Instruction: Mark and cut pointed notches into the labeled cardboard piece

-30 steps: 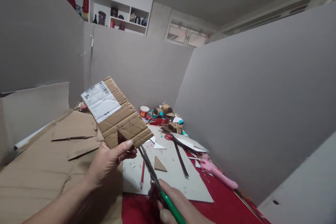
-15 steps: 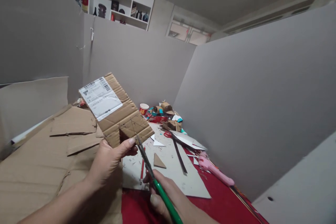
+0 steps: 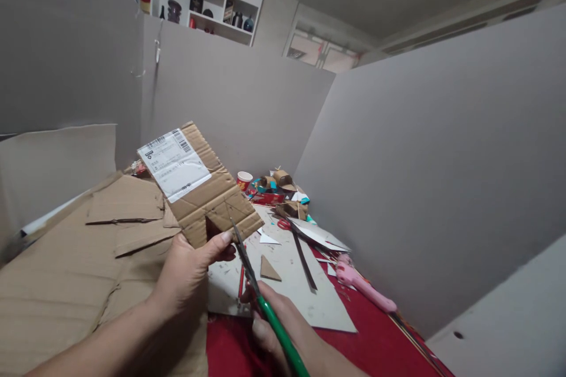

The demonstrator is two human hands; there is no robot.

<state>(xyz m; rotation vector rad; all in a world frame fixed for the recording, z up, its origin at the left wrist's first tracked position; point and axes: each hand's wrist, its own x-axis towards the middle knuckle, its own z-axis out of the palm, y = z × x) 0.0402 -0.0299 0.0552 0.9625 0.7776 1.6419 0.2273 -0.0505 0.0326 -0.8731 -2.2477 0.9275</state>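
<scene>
Left hand [image 3: 188,271] fingers [image 3: 221,240] pinch cardboard piece [image 3: 201,188] at its lower edge, held up over the desk [image 3: 375,336]. Right hand [image 3: 274,330], partly cut off at 6 o'clock, fingers clenched on green-handled scissors [image 3: 260,300]; blade tips meet the cardboard. Glue gun [image 3: 360,285] at 3 o'clock, red cup [image 3: 243,180] at 12.

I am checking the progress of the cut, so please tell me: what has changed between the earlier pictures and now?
The right hand has pushed the green-handled scissors up and forward: a second ago the blades were below the cardboard piece; now their tip is inside its lower edge. The left hand keeps the same pinch on the cardboard, which has hardly shifted. The pink tool and the scraps on the table stayed where they were.
</scene>
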